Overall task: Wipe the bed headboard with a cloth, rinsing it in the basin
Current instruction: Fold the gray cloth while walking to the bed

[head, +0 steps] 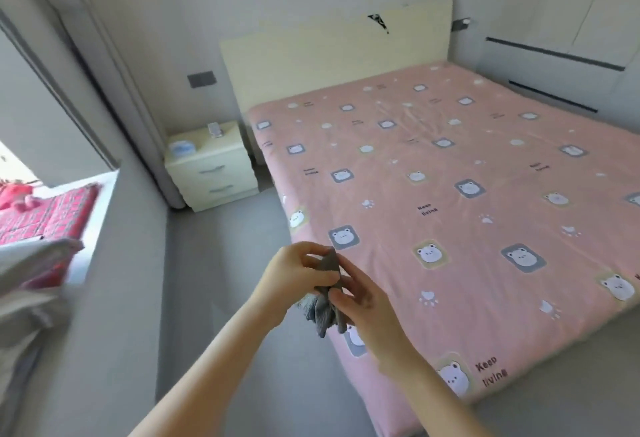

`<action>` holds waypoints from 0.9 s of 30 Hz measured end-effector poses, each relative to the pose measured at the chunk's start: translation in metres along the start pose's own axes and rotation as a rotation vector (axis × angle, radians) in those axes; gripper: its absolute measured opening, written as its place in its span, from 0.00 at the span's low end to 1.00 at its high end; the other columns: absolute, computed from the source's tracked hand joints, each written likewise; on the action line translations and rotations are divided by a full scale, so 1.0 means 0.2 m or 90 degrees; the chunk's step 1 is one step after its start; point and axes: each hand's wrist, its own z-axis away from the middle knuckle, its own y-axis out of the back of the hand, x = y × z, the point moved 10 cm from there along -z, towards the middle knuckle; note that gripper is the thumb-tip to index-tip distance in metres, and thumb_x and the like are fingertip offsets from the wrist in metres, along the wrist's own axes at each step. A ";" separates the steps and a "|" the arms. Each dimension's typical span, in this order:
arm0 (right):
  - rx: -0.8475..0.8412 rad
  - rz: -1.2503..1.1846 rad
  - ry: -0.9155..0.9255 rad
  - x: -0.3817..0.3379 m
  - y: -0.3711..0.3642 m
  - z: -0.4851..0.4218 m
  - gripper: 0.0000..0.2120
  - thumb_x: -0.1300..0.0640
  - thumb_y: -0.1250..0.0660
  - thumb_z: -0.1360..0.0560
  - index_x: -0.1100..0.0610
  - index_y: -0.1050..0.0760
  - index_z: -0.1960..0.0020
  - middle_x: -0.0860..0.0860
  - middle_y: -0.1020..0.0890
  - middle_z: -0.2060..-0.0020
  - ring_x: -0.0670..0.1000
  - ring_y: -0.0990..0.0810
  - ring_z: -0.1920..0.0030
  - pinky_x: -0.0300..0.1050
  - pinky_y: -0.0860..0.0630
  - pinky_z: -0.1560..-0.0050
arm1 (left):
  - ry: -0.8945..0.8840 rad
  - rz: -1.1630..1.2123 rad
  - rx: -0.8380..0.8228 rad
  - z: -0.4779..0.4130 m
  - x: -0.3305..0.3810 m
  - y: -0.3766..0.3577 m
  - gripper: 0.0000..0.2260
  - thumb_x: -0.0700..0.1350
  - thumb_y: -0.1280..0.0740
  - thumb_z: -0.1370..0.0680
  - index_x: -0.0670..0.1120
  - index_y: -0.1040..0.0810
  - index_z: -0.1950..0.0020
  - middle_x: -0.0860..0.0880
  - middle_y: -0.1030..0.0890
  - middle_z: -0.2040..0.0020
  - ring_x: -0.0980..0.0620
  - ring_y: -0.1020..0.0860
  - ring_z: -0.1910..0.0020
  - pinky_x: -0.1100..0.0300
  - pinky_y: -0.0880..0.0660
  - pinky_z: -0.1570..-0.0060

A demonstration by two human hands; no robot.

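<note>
Both left hand (291, 277) and right hand (363, 305) grip seemingly crumpled cloth (323, 312).

I see the headboard (332, 55) at the far end of the bed (450, 177), the nightstand (211, 166) just left of it. The cloth (323, 312) is near me, over the bed's left edge.

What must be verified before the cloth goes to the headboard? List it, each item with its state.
1. Grip on the cloth: ok, the left hand and right hand both pinch it.
2. Cloth folded flat for wiping: not ok, it is bunched and hangs below the hands.
3. Cloth wet: cannot tell.
4. Basin at hand: cannot tell, none in view.
5. Headboard within reach: not ok, it stands at the far end of the bed; the hands are over the near corner.
6. Headboard face uncovered: ok, no pillow leans against it.
</note>
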 end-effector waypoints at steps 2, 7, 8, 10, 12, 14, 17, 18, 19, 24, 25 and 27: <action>-0.003 -0.001 0.003 -0.03 -0.12 -0.14 0.22 0.60 0.38 0.25 0.38 0.26 0.39 0.51 0.16 0.51 0.48 0.19 0.58 0.40 0.27 0.61 | -0.017 0.005 0.010 -0.06 0.04 0.18 0.12 0.33 0.31 0.30 0.46 0.20 0.50 0.50 0.16 0.60 0.52 0.17 0.62 0.60 0.19 0.56; 0.000 -0.047 0.006 -0.07 -0.35 -0.60 0.19 0.64 0.41 0.21 0.45 0.24 0.38 0.55 0.16 0.56 0.54 0.18 0.60 0.52 0.26 0.56 | -0.058 0.014 0.053 -0.33 0.09 0.62 0.11 0.32 0.33 0.28 0.41 0.20 0.48 0.44 0.17 0.53 0.48 0.17 0.58 0.61 0.20 0.56; -0.013 -0.053 0.012 -0.08 -0.40 -0.70 0.17 0.62 0.40 0.21 0.45 0.25 0.37 0.57 0.16 0.54 0.55 0.18 0.59 0.54 0.27 0.55 | -0.064 0.010 0.061 -0.41 0.10 0.70 0.11 0.31 0.34 0.28 0.40 0.20 0.48 0.43 0.16 0.53 0.48 0.16 0.58 0.61 0.20 0.56; -0.035 -0.064 0.014 -0.09 -0.49 -0.90 0.16 0.55 0.37 0.22 0.45 0.27 0.36 0.59 0.17 0.51 0.57 0.17 0.58 0.51 0.27 0.55 | -0.080 0.001 0.072 -0.56 0.13 0.85 0.11 0.31 0.34 0.28 0.40 0.20 0.48 0.43 0.16 0.53 0.47 0.16 0.57 0.60 0.19 0.55; -0.055 -0.072 0.029 -0.13 -0.57 -1.13 0.17 0.53 0.35 0.25 0.44 0.27 0.36 0.59 0.17 0.52 0.56 0.17 0.60 0.44 0.25 0.60 | -0.093 -0.002 0.096 -0.75 0.18 1.02 0.10 0.32 0.34 0.28 0.40 0.20 0.49 0.43 0.16 0.54 0.46 0.16 0.58 0.60 0.19 0.56; -0.067 -0.048 0.049 -0.17 -0.65 -1.42 0.19 0.52 0.33 0.27 0.44 0.27 0.37 0.59 0.18 0.52 0.55 0.17 0.58 0.44 0.25 0.60 | -0.098 -0.009 0.127 -0.98 0.24 1.23 0.08 0.33 0.33 0.28 0.41 0.20 0.50 0.43 0.16 0.56 0.46 0.17 0.60 0.61 0.19 0.58; -0.054 0.022 0.053 -0.19 -0.74 -1.88 0.22 0.50 0.32 0.31 0.42 0.28 0.37 0.54 0.18 0.50 0.50 0.19 0.55 0.39 0.26 0.62 | -0.092 -0.016 0.154 -1.31 0.33 1.51 0.07 0.34 0.33 0.27 0.40 0.20 0.51 0.42 0.16 0.57 0.46 0.17 0.61 0.62 0.20 0.60; -0.050 0.050 0.054 -0.20 -0.77 -2.03 0.24 0.49 0.31 0.32 0.42 0.28 0.37 0.52 0.18 0.50 0.50 0.19 0.53 0.39 0.25 0.60 | -0.092 -0.016 0.160 -1.42 0.36 1.60 0.06 0.34 0.32 0.27 0.40 0.20 0.51 0.41 0.16 0.58 0.46 0.17 0.62 0.61 0.19 0.60; -0.046 0.073 0.056 -0.21 -0.80 -2.18 0.24 0.48 0.31 0.32 0.42 0.28 0.37 0.50 0.18 0.51 0.51 0.19 0.52 0.40 0.24 0.58 | -0.093 -0.013 0.168 -1.52 0.39 1.69 0.06 0.34 0.32 0.27 0.39 0.20 0.51 0.41 0.16 0.58 0.46 0.17 0.62 0.60 0.19 0.60; -0.069 0.116 0.084 -0.28 -1.01 -2.82 0.14 0.62 0.33 0.25 0.47 0.23 0.44 0.43 0.16 0.56 0.42 0.20 0.54 0.35 0.25 0.52 | -0.081 0.008 0.188 -2.03 0.47 2.11 0.06 0.34 0.31 0.28 0.41 0.19 0.53 0.45 0.16 0.59 0.47 0.17 0.64 0.61 0.19 0.60; -0.067 0.116 0.086 -0.28 -1.05 -2.95 0.14 0.64 0.34 0.25 0.47 0.22 0.47 0.41 0.17 0.60 0.40 0.21 0.58 0.33 0.27 0.55 | -0.079 0.012 0.181 -2.14 0.47 2.18 0.06 0.34 0.31 0.28 0.42 0.19 0.54 0.46 0.16 0.60 0.47 0.17 0.63 0.60 0.19 0.59; -0.051 0.127 0.100 -0.28 -1.10 -3.22 0.13 0.65 0.34 0.25 0.47 0.22 0.52 0.38 0.19 0.67 0.38 0.24 0.64 0.30 0.30 0.59 | -0.078 0.023 0.163 -2.38 0.48 2.34 0.06 0.33 0.32 0.28 0.42 0.19 0.54 0.47 0.16 0.60 0.46 0.17 0.61 0.60 0.19 0.57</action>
